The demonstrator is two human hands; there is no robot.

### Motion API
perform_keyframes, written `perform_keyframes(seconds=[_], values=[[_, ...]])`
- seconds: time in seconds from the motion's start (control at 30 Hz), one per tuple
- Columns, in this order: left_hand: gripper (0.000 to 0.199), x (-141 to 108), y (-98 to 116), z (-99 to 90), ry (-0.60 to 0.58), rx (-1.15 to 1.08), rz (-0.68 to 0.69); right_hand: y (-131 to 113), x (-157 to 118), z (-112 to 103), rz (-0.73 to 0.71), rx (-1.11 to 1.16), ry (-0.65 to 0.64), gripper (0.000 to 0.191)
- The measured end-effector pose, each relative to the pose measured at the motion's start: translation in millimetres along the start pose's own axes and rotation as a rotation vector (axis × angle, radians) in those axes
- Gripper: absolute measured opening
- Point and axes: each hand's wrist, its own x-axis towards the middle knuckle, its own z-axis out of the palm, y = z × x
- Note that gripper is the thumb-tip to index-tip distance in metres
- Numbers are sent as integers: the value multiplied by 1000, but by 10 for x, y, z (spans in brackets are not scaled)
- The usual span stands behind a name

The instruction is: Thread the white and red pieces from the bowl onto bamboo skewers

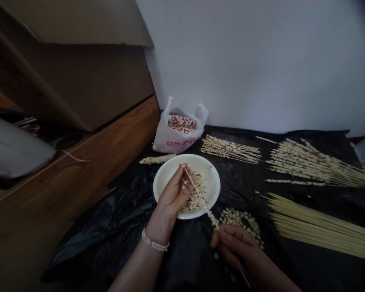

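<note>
My left hand point(172, 196) is over a white bowl point(212, 183), palm turned up. Its thumb and forefinger close at the tip of a thin wooden skewer point(196, 187), and a few corn kernels point(185, 184) lie against the curled fingers. Below the bowl's near right edge, my right hand point(239, 243) grips the same skewer, which slants up to the left. Pale and dark red kernels are threaded along the skewer just above my right fingers. Loose kernels point(197, 201) cover part of the bowl's bottom, and another pile of kernels point(241, 219) lies on black plastic sheeting point(124, 227).
Behind the bowl stands a white plastic bag point(176, 140) with corn cobs point(182, 121); a partly stripped cob point(158, 159) lies before it. To the right are two groups of filled skewers point(228, 148) and a bundle of bare skewers point(316, 227). A cardboard box point(88, 81) stands left.
</note>
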Motion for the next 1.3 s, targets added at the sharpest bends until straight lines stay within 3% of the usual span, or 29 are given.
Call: perform_keyframes(seconds=[0.17,0.43,0.53,0.67,0.93,1.17,1.3], values=[[11,-1,-38,-12,8,191,214,-12,-3,5,-16,-24,52,37],[10,-22,-77,-33,-22,333,248,-35,-5,-9,-57,-102,84,39],[25,-37,-107,-46,-131,426,208,-49,7,-23,-101,-136,103,40],[31,-70,-150,-75,-276,572,128,-75,26,-48,-160,-155,129,43],[29,-171,-172,-94,-315,994,54,-26,59,-129,-203,-164,168,42],[16,-190,-197,-77,-337,976,96,-79,34,-122,-192,-180,199,43],[13,-125,-172,-58,-196,635,104,-107,58,-139,-178,-94,219,42]])
